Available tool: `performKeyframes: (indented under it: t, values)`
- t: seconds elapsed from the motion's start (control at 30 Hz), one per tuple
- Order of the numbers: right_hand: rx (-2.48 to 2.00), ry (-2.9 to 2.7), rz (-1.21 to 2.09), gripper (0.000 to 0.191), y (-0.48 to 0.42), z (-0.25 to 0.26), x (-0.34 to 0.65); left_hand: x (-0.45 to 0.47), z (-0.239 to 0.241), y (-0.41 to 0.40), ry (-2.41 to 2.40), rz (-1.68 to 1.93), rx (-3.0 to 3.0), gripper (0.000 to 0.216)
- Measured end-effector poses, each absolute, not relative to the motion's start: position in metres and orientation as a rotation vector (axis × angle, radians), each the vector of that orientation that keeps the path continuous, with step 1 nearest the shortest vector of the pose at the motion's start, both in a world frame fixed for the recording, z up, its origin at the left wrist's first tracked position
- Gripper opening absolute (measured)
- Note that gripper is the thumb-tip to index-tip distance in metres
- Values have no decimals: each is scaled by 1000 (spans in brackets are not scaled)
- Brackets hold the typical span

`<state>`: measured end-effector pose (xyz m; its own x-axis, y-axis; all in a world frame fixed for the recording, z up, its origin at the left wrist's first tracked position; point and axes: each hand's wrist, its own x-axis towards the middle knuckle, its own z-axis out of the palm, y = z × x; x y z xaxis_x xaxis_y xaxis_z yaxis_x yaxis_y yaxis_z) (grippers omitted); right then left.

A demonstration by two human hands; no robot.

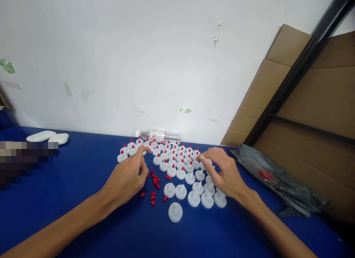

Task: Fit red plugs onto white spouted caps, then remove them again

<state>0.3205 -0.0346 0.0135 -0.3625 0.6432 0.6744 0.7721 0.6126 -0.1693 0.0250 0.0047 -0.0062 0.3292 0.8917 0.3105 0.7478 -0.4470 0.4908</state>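
Many white round caps with nozzles stand in rows on the blue table, the back ones topped with small red tips. My left hand point(129, 173) is over the left rows, its index finger stretched towards a white cap point(149, 148) and its thumb apart, holding nothing visible. To the right, my right hand point(223, 171) has thumb and index finger close together at a red tip point(198, 158) on a white cap point(195, 164). Loose red tips point(155, 180) lie between the hands. Nearer me are white caps with bare nozzles point(193, 199), and one cap point(175, 212) sits apart in front.
A clear plastic bottle point(158, 135) lies against the white wall behind the caps. On the right are a grey plastic bag point(271, 180) and leaning cardboard point(257, 91) with a black frame bar point(294, 77). Two white rounded objects point(41, 136) lie at the far left.
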Motion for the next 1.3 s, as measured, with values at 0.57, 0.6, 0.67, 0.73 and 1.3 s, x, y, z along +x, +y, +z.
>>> performKeyframes:
  t: [0.57,0.6,0.67,0.73,1.3]
  values:
    - [-1254,-2567,45,40,-46,12,303,25,-13,7,1438,901,2332,32]
    - [-1239,-2559,35,40,-46,13,304,25,-12,7,1435,906,2337,31]
    - [-1192,-2517,-12,37,-46,13,305,25,-11,6,1433,915,2347,29]
    - [-1147,-2432,-84,33,-46,14,307,26,-12,7,1425,925,2358,25]
    - [-663,-2390,-325,43,-58,8,289,35,-13,-15,849,1214,2861,16]
